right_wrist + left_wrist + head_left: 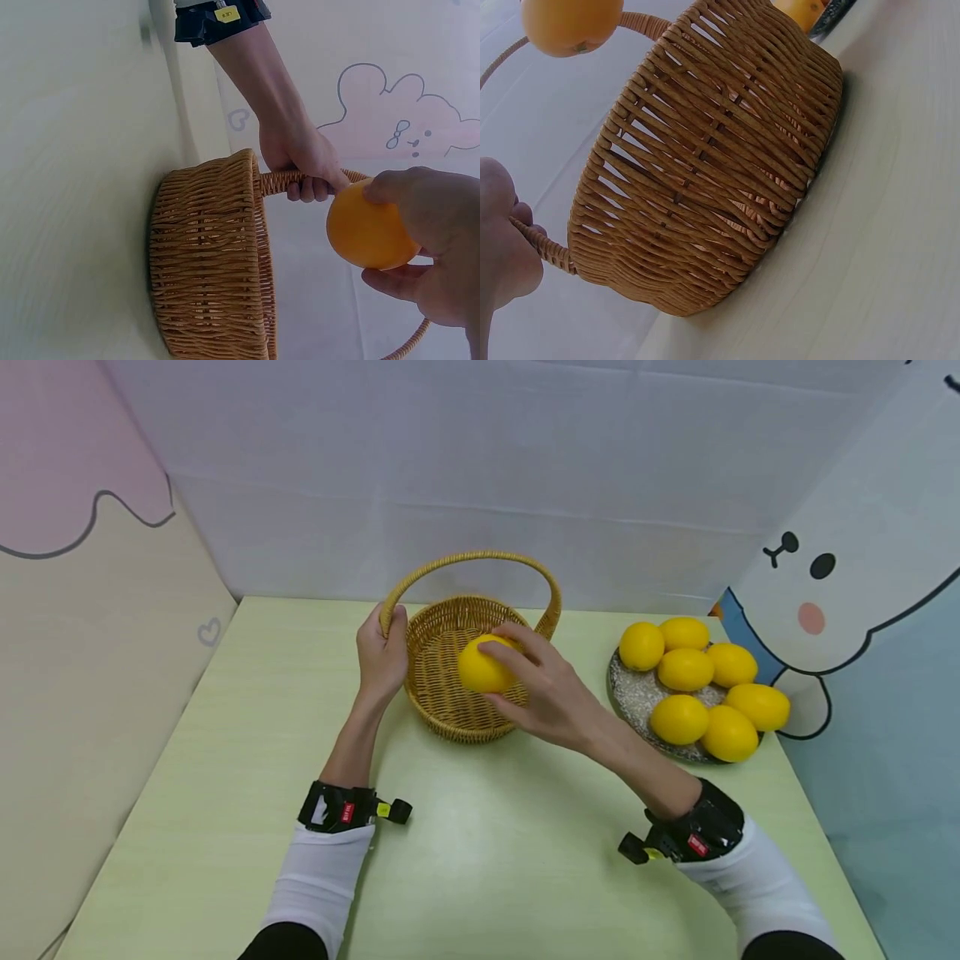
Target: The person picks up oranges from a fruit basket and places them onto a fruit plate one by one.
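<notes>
Yellow lemon (483, 667) in my right hand (551, 693), fingers pinching round it, I am hovering it just above the wicker basket (442, 693) on the tabletop (480, 843). My left hand (381, 653) is curling round the base of the basket's handle, steadying it. I judge this the placing step; next calls for lowering the lemon inside and loosening my grip. More lemons are sitting on the plate (633, 697).

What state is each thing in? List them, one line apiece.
Wicker basket: upright on the table, nothing seen inside.
Lemon: held above the basket, not yet in.
Left hand: grips the basket handle at its base.
Right hand: fingers curled round the lemon.
Plate: holds seven lemons.
</notes>
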Demonstrator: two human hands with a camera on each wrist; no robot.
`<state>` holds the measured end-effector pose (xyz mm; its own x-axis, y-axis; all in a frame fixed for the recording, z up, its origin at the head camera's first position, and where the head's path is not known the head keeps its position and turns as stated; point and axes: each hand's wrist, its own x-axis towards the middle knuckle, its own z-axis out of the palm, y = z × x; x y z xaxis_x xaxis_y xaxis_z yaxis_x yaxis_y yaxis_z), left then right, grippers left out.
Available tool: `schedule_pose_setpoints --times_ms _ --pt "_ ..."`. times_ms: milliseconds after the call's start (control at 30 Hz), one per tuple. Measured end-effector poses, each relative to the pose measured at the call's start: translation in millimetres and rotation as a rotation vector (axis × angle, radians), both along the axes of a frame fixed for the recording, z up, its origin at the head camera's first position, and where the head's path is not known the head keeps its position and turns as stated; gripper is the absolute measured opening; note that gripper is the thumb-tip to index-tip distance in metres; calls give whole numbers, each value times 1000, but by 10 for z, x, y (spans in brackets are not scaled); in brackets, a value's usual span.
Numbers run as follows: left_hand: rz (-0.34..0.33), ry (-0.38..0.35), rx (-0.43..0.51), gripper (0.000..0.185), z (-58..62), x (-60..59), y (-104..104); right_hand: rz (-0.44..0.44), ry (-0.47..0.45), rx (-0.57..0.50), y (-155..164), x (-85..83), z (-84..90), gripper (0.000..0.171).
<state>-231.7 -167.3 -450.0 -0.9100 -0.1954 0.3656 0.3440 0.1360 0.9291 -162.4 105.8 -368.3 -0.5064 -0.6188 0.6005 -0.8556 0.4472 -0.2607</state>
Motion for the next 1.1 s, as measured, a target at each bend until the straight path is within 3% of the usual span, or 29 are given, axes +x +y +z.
schedule_pose_setpoints --times_ms 400,1100 --pt "0 -3 8 41 -24 -12 -15 -80 -48 -4 330 66 -109 69" --pt "-7 0 12 41 -24 -1 -2 -251 -111 -10 842 89 -271 66"
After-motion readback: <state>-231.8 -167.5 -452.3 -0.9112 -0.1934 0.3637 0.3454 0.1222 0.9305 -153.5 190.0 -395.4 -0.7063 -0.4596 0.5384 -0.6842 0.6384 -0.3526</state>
